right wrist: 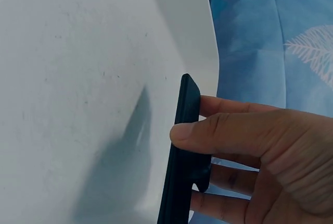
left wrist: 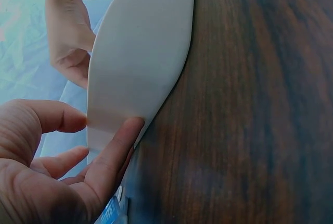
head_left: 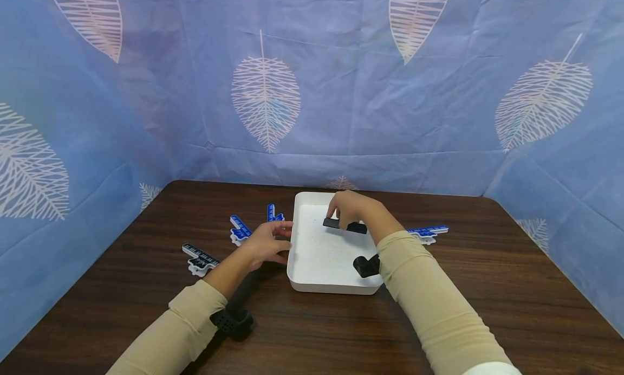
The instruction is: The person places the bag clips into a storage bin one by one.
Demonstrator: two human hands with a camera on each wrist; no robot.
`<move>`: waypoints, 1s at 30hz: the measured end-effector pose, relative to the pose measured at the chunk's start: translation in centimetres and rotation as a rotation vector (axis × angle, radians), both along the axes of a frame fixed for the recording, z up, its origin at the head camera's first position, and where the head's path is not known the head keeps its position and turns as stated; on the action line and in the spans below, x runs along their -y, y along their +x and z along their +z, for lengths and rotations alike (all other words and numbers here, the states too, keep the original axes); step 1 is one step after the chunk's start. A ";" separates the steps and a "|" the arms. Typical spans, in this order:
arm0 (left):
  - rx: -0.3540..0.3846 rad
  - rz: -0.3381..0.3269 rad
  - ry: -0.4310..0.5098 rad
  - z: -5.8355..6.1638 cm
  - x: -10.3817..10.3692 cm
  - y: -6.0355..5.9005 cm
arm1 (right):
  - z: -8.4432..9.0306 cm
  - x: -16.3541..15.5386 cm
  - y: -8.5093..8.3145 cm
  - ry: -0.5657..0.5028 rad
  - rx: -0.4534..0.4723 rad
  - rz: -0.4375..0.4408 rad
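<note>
A white rectangular tray (head_left: 331, 288) rests on the table. My left hand (head_left: 265, 247) touches its left wall from outside; in the left wrist view, fingertips (left wrist: 134, 125) lie against the outer wall and near the rim. Over the tray's inside, my right hand (head_left: 353, 206) holds a black clip (head_left: 358, 227) between thumb and fingers. The right wrist view shows this clip (right wrist: 179, 166) above the tray floor, casting a shadow. Left of the tray lie a black-and-white keyboard-patterned clip (head_left: 201, 259) and two blue-and-white ones (head_left: 240, 230), (head_left: 273, 213), one partly behind the left hand.
Another blue-and-white clip (head_left: 429, 233) lies to the right of the tray, partly hidden by the right forearm. The dark wooden table (head_left: 512, 277) has rounded far corners. A blue cloth with white leaf prints (head_left: 341, 109) hangs behind and along both sides.
</note>
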State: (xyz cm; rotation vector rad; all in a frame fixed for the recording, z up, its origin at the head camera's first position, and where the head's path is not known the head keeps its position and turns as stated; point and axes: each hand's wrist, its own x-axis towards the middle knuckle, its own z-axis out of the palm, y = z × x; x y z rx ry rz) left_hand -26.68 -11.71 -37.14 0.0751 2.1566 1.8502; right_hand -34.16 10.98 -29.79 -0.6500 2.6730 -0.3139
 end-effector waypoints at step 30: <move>-0.001 0.002 -0.005 -0.2 0.0 -0.1 | -2.3 -0.1 0.0 0.015 0.119 -0.108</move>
